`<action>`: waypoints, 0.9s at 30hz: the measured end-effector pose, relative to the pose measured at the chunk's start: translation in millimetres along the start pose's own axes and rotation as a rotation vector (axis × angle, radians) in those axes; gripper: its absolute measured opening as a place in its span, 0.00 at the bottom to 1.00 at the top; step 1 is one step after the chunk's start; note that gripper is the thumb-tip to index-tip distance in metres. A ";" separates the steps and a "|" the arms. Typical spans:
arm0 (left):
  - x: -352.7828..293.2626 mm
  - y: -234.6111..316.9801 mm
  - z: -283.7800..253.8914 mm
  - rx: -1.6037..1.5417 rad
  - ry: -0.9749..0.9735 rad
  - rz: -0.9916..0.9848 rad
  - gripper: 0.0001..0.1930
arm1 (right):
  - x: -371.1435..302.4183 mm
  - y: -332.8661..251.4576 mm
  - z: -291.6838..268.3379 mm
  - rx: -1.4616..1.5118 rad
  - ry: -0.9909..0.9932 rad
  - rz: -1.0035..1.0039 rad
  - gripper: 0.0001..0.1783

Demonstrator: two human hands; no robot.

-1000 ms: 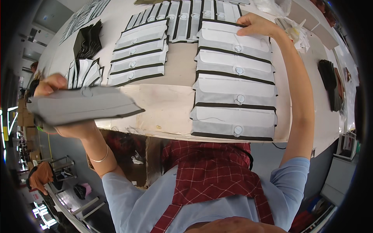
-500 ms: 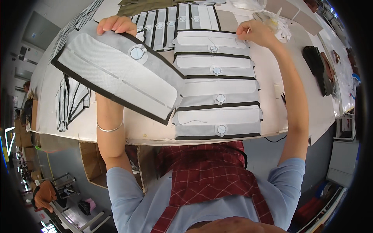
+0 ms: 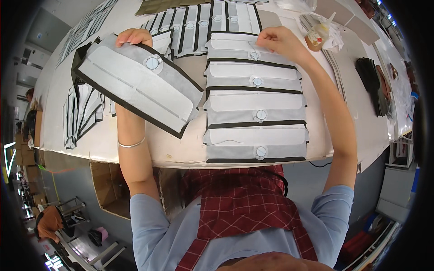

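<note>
My left hand [image 3: 134,37] pinches the far edge of a grey fabric panel [image 3: 135,86], lifted slantwise above the bench's [image 3: 149,151] left side so it clears the rest; my right hand [image 3: 280,41], fingers together, presses the top panel of the overlapping column [image 3: 256,113] near the front edge, steadying it.

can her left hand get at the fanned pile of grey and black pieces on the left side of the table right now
Probably not freely: the left hand is gripping the top edge of a large grey panel, which hangs between it and the fanned pile.
</note>
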State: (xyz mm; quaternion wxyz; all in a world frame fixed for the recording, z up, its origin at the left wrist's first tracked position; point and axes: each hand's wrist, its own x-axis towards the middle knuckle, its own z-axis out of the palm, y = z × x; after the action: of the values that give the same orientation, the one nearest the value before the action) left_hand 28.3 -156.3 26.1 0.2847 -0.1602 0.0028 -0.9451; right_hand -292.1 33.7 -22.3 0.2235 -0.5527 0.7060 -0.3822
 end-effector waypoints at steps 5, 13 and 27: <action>-4.5 4.4 -0.4 0.018 -0.024 0.035 0.05 | 10.1 -1.7 20.5 -0.154 0.013 0.103 0.07; -7.2 12.7 5.7 -0.009 -0.045 0.012 0.07 | 1.6 7.2 16.8 -0.128 0.067 -0.038 0.09; -73.5 131.7 31.5 0.021 -0.292 -0.063 0.14 | -124.7 -120.3 102.9 -0.032 -0.346 -0.271 0.05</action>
State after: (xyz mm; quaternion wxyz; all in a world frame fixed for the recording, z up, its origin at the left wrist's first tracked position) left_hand 166.4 -224.4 21.1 0.2538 -0.2928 -0.0537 -0.9203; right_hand -106.7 110.7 -3.6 0.2791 -0.7036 0.5823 -0.2967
